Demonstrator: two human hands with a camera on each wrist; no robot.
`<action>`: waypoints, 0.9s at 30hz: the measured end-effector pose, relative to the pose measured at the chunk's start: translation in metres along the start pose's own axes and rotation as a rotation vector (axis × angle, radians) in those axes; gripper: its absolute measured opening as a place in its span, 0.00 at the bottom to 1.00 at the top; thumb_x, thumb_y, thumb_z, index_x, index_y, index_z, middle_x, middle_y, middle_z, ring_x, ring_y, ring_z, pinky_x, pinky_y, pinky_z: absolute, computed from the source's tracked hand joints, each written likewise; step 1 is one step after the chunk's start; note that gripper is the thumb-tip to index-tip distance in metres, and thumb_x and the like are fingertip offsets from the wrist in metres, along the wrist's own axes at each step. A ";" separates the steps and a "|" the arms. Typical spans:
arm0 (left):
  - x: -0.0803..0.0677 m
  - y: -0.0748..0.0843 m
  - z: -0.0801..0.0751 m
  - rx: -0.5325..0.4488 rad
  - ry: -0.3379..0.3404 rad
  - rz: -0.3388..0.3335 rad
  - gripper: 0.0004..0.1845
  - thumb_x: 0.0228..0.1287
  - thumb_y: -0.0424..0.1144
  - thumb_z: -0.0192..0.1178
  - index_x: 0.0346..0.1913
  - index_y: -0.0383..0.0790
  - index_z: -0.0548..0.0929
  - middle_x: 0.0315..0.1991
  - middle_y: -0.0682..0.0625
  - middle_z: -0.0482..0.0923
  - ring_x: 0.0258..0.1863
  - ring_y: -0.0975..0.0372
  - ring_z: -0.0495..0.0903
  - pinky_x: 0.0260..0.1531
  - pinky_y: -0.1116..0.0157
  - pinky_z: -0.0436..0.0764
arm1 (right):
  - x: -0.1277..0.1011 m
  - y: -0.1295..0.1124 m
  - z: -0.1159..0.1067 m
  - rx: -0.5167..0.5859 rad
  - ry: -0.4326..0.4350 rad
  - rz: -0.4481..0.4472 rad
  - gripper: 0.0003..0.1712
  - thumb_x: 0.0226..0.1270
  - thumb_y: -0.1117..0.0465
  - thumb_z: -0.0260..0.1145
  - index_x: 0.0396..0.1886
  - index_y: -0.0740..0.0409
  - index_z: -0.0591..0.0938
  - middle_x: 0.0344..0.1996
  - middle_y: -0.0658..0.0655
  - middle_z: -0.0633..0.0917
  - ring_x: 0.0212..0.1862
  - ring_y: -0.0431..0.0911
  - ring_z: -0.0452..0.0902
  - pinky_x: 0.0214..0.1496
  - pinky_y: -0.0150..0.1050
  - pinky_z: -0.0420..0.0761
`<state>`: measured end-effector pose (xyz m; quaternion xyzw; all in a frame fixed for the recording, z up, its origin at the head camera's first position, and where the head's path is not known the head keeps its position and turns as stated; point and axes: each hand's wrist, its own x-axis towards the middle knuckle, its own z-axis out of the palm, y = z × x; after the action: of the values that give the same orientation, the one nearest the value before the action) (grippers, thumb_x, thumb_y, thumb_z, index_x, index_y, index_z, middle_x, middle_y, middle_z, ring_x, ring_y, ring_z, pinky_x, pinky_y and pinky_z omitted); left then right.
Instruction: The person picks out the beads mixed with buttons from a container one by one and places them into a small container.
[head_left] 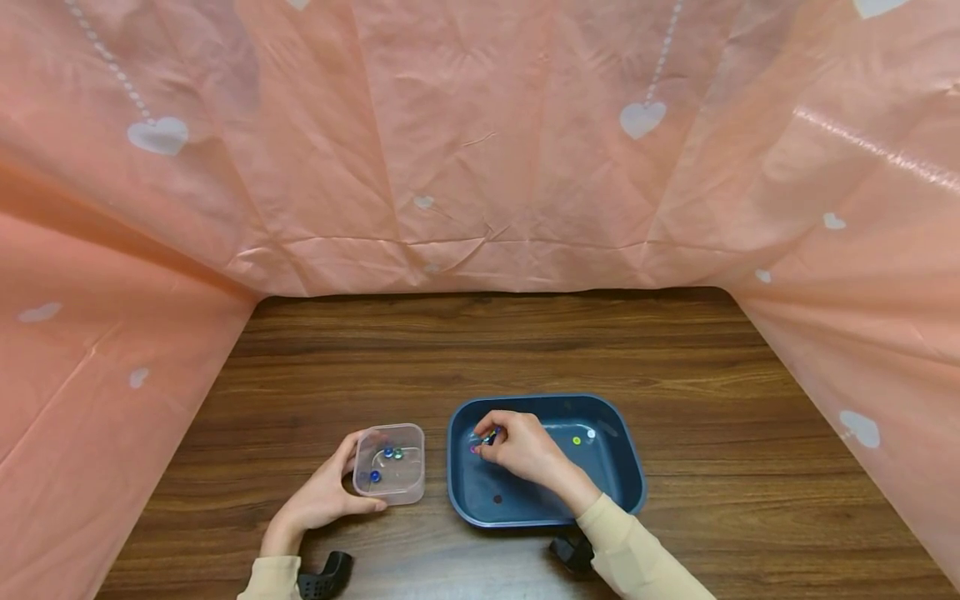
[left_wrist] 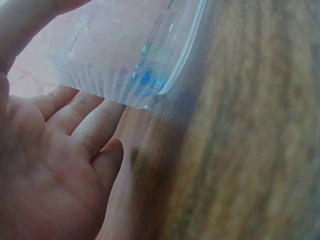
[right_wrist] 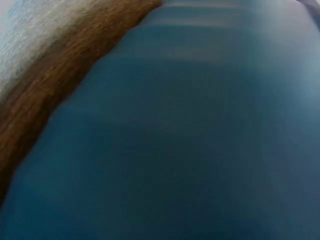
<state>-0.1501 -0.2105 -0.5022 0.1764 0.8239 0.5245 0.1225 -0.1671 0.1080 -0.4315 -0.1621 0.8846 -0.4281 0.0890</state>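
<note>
Over on the left, the left hand (head_left: 324,497) wraps thumb and fingers round the clear plastic box (head_left: 389,463), steadying it on the wooden worktop (head_left: 480,350). Three beads or so sit inside: a blue bead (head_left: 374,476) at about 7 o'clock on the box floor, with a blue-and-green pair (head_left: 392,452) nearer 12 o'clock. The left wrist view backs that up, with blue and green showing through the ribbed wall of the box (left_wrist: 125,55) above the cupped hand (left_wrist: 55,165).

Moving right, the right hand (head_left: 522,450) is down inside the blue tray (head_left: 628,475), fingertips pinched together on what looks like a small bead at the tray's 10 o'clock; the bead itself is too small to make out. A pink bead (head_left: 473,449) lies just beside those fingertips. Loose in the tray: a yellow bead (head_left: 576,440) and a white bead (head_left: 591,433) around 1 o'clock, a dark bead (head_left: 497,499) near 7 o'clock.

By my reckoning the sorting is about halfway: several across, four or five left.
</note>
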 end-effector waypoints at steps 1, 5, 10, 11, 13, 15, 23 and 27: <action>0.000 0.000 0.000 0.000 0.004 -0.009 0.50 0.45 0.42 0.79 0.71 0.45 0.61 0.69 0.42 0.67 0.63 0.48 0.71 0.56 0.67 0.68 | 0.000 0.000 0.000 -0.006 0.001 -0.003 0.09 0.58 0.64 0.72 0.38 0.60 0.85 0.23 0.50 0.82 0.22 0.39 0.71 0.24 0.32 0.70; 0.000 0.000 0.000 0.008 0.005 -0.022 0.50 0.45 0.42 0.79 0.71 0.46 0.60 0.69 0.42 0.67 0.64 0.48 0.71 0.56 0.65 0.69 | 0.001 0.002 0.002 -0.025 -0.009 -0.011 0.08 0.59 0.65 0.71 0.38 0.60 0.85 0.23 0.49 0.82 0.22 0.38 0.71 0.24 0.32 0.70; 0.000 0.000 0.000 0.002 0.002 -0.022 0.51 0.46 0.42 0.79 0.71 0.46 0.60 0.69 0.42 0.66 0.64 0.47 0.71 0.56 0.66 0.69 | 0.002 0.005 0.004 -0.031 -0.027 -0.008 0.07 0.59 0.67 0.70 0.39 0.60 0.85 0.24 0.49 0.82 0.22 0.38 0.69 0.24 0.32 0.68; 0.000 0.000 0.000 0.001 0.002 -0.021 0.50 0.46 0.42 0.79 0.71 0.46 0.60 0.69 0.42 0.66 0.64 0.48 0.71 0.56 0.66 0.69 | 0.002 0.006 0.004 -0.034 -0.030 -0.006 0.07 0.59 0.68 0.70 0.39 0.61 0.85 0.24 0.49 0.82 0.22 0.38 0.69 0.24 0.32 0.68; 0.000 0.000 0.000 0.000 0.003 -0.020 0.50 0.46 0.42 0.79 0.71 0.46 0.60 0.69 0.42 0.67 0.64 0.48 0.71 0.55 0.67 0.69 | 0.002 0.007 0.005 -0.048 -0.033 -0.006 0.07 0.59 0.68 0.70 0.38 0.61 0.85 0.24 0.48 0.81 0.23 0.38 0.69 0.25 0.31 0.68; -0.001 0.000 0.000 -0.002 -0.001 -0.015 0.50 0.46 0.42 0.79 0.71 0.46 0.60 0.69 0.42 0.66 0.64 0.47 0.71 0.55 0.67 0.69 | 0.003 0.009 0.006 -0.064 -0.035 -0.005 0.07 0.58 0.69 0.70 0.38 0.60 0.85 0.25 0.48 0.81 0.23 0.38 0.69 0.26 0.31 0.68; -0.001 0.001 0.000 -0.019 -0.011 -0.007 0.50 0.46 0.41 0.79 0.71 0.45 0.60 0.69 0.41 0.66 0.64 0.46 0.70 0.55 0.68 0.69 | 0.004 0.014 0.010 -0.117 -0.034 -0.003 0.08 0.57 0.71 0.70 0.38 0.61 0.84 0.27 0.52 0.82 0.23 0.39 0.69 0.24 0.32 0.68; -0.001 0.001 0.000 -0.017 -0.010 -0.005 0.50 0.46 0.41 0.79 0.71 0.45 0.60 0.69 0.41 0.66 0.64 0.46 0.70 0.55 0.68 0.69 | 0.005 0.016 0.011 -0.142 -0.027 -0.027 0.08 0.57 0.71 0.70 0.38 0.61 0.85 0.30 0.55 0.83 0.24 0.39 0.70 0.26 0.32 0.70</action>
<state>-0.1493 -0.2104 -0.5012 0.1759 0.8193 0.5302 0.1292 -0.1720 0.1075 -0.4508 -0.1855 0.9092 -0.3633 0.0834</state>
